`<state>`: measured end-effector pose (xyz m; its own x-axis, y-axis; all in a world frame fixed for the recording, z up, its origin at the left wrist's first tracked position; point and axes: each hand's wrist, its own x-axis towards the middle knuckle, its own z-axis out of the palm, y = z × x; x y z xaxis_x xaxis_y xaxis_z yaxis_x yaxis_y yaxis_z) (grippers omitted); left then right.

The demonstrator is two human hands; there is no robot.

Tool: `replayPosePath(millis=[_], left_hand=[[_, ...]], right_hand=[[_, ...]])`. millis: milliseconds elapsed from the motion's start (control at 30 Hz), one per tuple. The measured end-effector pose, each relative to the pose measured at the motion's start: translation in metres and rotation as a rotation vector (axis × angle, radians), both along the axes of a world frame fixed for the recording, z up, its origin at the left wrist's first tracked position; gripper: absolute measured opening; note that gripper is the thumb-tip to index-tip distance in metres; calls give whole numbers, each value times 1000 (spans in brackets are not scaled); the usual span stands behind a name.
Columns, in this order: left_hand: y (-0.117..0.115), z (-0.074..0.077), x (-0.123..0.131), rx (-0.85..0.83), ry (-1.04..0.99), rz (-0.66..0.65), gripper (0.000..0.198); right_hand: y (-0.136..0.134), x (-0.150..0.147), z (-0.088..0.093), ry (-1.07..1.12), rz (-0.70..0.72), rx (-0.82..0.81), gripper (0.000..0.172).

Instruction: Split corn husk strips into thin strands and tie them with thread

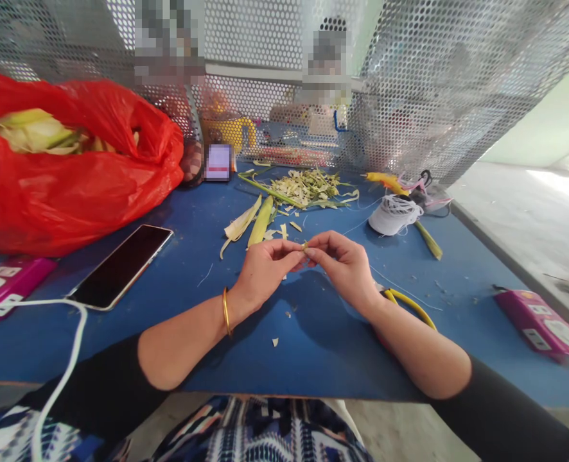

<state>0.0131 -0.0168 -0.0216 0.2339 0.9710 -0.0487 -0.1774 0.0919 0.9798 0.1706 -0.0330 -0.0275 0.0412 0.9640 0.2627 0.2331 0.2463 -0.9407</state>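
My left hand (271, 266) and my right hand (341, 262) meet over the middle of the blue table. Both pinch a small piece of corn husk (304, 246) between thumbs and fingertips; most of it is hidden by the fingers. Just beyond my left hand lie a pale green husk leaf (261, 221) and a drier, curled husk strip (241, 224). Farther back is a heap of cut husk scraps (308, 187). Yellow-handled pliers or cutters (412, 305) lie partly hidden under my right wrist.
At the left sits a red plastic bag (87, 192) of husks, with a phone (121, 268) and a white cable (75, 346) nearby. A spool of white thread (394, 215) stands back right. One purple pack (544, 322) lies right. Perforated metal mesh (410, 83) closes the far side.
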Motion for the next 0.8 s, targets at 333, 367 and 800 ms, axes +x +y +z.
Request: replayPosePath(millis=[333, 367, 800], left_hand=[[8, -1, -6, 53, 78, 22, 13], [8, 0, -5, 37, 58, 23, 12], [-7, -2, 3, -306, -177, 94, 9]], right_hand=[[2, 6, 3, -140, 88, -109, 20], [2, 5, 4, -112, 101, -132, 20], [-5, -11, 0, -93, -61, -68, 21]])
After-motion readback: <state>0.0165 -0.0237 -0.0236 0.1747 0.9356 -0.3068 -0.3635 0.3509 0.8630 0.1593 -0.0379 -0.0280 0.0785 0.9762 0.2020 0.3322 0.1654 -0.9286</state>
